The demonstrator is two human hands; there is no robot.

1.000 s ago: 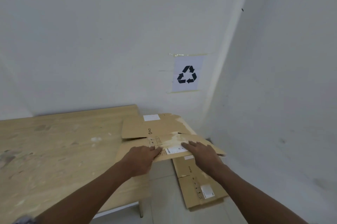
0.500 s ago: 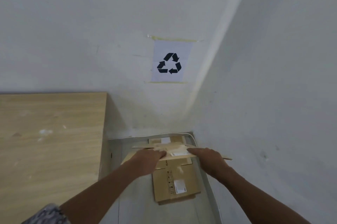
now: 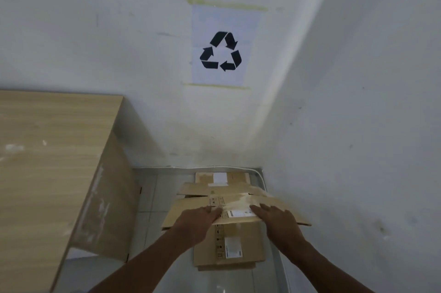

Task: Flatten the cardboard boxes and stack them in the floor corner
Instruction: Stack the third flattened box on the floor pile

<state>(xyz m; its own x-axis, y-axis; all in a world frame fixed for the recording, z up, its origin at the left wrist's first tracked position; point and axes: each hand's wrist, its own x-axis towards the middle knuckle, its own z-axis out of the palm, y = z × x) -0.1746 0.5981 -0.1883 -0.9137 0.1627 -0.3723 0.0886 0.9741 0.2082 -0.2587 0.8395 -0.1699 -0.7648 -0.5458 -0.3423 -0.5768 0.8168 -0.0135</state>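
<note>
White walls [image 3: 95,30] meeting in a corner on the right, with a bright vertical seam running down to the floor. Pale tiled floor [image 3: 152,199] in a narrow strip between the wooden table [image 3: 47,161] on the left and the right-hand wall; open tile between the table's side panel and the cardboard, and more bare floor at the bottom of the view. Table edge running diagonally down toward the lower left, well clear of both arms. Thin white cable [image 3: 238,167] along the foot of the back wall, bending down the right side of the corner. Taped to the back wall above the corner, a paper recycling sign [image 3: 223,44] with yellowish tape at top and bottom. On the floor in the corner, a stack of flattened boxes [image 3: 238,249], far edge close to the back wall, right edge near the right wall. Above that stack, a flattened cardboard box [image 3: 191,207] held roughly level, flaps splayed, one flap tip jutting right toward the wall. Left hand [image 3: 198,223] flat on top near the centre, fingers extended and close together, thumb out of sight. Right hand [image 3: 278,220] beside the white shipping label [image 3: 241,213], fingers straight and pressed together on the cardboard; grip underneath impossible to tell.
</note>
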